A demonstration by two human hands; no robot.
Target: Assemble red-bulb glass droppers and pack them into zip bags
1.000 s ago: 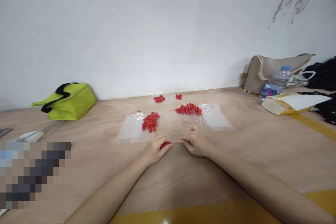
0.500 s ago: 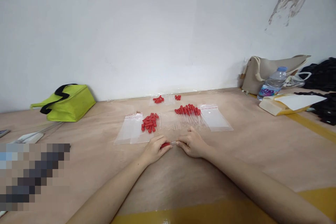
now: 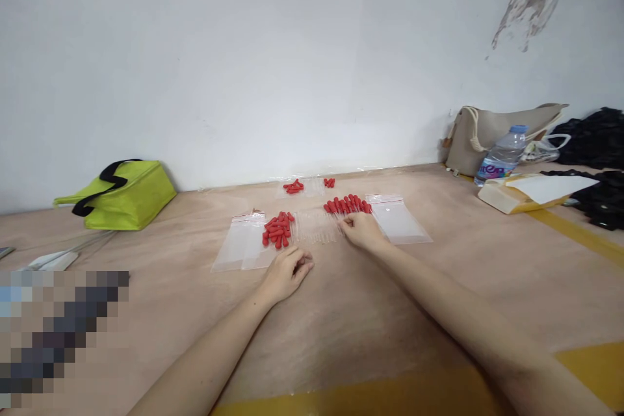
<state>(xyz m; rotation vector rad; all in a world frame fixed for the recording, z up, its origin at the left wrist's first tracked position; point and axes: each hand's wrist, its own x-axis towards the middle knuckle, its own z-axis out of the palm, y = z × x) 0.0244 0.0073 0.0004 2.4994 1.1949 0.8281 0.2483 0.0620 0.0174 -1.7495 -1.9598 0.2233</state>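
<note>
Brown surface [image 3: 170,292], pale wall [image 3: 268,65], left hand [image 3: 287,270] loosely parted, right hand [image 3: 365,231] by red bulbs [image 3: 346,204], its grip unclear

wall [image 3: 268,71] evenly lit | near tabletop [image 3: 361,331] softly shadowed | lower left pixelated | fine detail soft

Pale wall [image 3: 244,65], peeled patch [image 3: 531,3] upper right, brown surface [image 3: 160,292]

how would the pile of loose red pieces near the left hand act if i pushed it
The red pieces would probably scatter, since they lie loose in a heap. Some may roll, as their ends look rounded. They're likely light, being small beside the left hand.
</note>
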